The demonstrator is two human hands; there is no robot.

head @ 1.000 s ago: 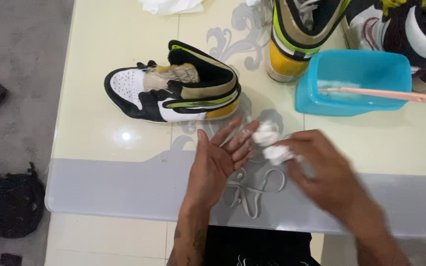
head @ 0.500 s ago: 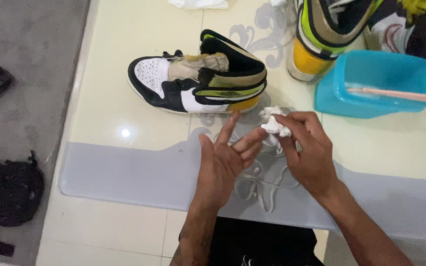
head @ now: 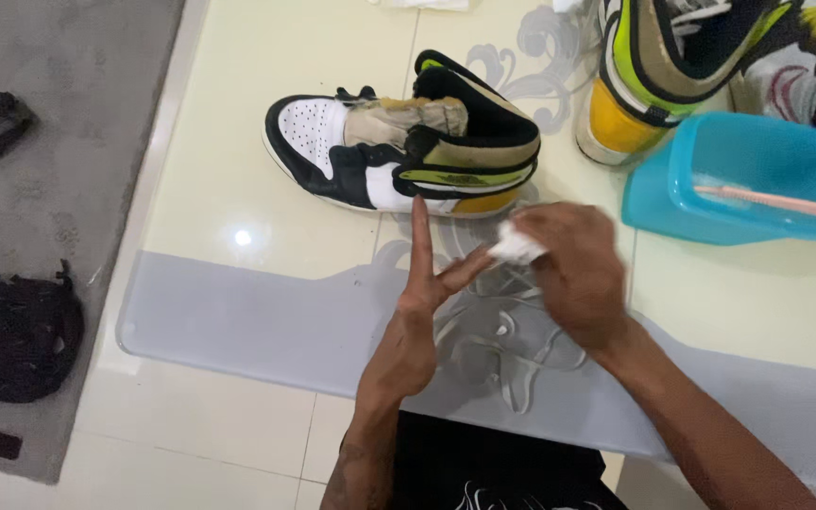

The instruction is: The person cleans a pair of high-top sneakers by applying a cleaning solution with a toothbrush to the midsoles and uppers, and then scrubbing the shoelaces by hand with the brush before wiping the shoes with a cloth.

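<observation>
I see a glass-topped table [head: 238,198]; beyond my hands lie a sneaker [head: 403,156] and blue tub [head: 739,179], with white laces [head: 507,345] beneath them.

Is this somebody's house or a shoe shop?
Probably a home: a low glass-topped table on a tiled floor, a grey rug beside it, and a sneaker being cleaned by a blue tub.

The left hand [head: 417,312] now turns on its edge, with its fingers pointing far toward the shoe [head: 408,156]. The right hand [head: 569,274] closes tighter over the white wad [head: 517,247] and moves farther, nearer the shoe.
</observation>
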